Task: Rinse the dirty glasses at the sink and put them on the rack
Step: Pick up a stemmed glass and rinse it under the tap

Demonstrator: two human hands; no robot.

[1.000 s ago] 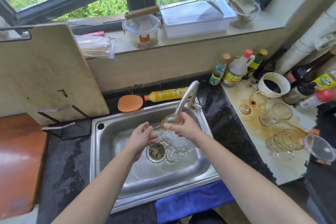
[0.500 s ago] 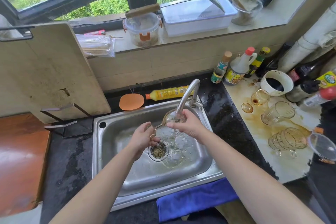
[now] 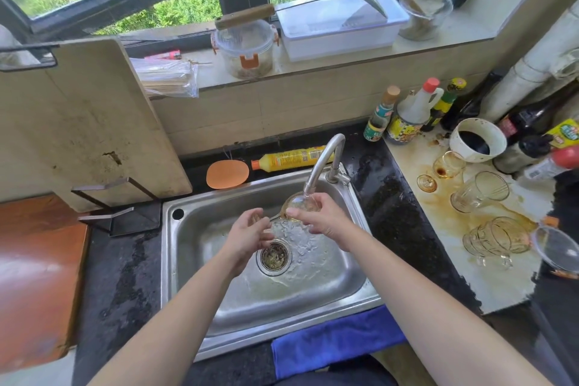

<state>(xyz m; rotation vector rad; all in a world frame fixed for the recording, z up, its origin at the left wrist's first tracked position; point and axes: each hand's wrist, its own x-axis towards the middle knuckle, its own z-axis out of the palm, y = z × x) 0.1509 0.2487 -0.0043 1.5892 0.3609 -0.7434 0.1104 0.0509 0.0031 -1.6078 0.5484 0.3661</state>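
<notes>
Both hands hold an amber stemmed glass (image 3: 298, 202) on its side under the running tap (image 3: 322, 163) above the steel sink (image 3: 344, 288). My right hand (image 3: 322, 218) grips its bowl, which sits right under the spout. My left hand (image 3: 249, 233) holds the stem and foot end, mostly hidden by the fingers. Water splashes around the drain (image 3: 274, 257). On the stained white mat (image 3: 501, 285) to the right lie several dirty glasses: a small stemmed one (image 3: 448, 164), a clear tumbler (image 3: 479, 191) and a ribbed mug (image 3: 495, 236). A black metal rack (image 3: 122, 213) stands left of the sink.
A large cutting board (image 3: 84, 125) leans in the rack. An orange sponge (image 3: 227, 174) and a yellow detergent bottle (image 3: 288, 159) lie behind the sink. Sauce bottles (image 3: 407, 116) and a white bowl (image 3: 477, 139) crowd the right counter. A blue cloth (image 3: 335, 341) hangs at the front edge.
The glass bowl has moved up a little, closer under the spout, with my right hand turning it. My left hand stays on the stem end.
</notes>
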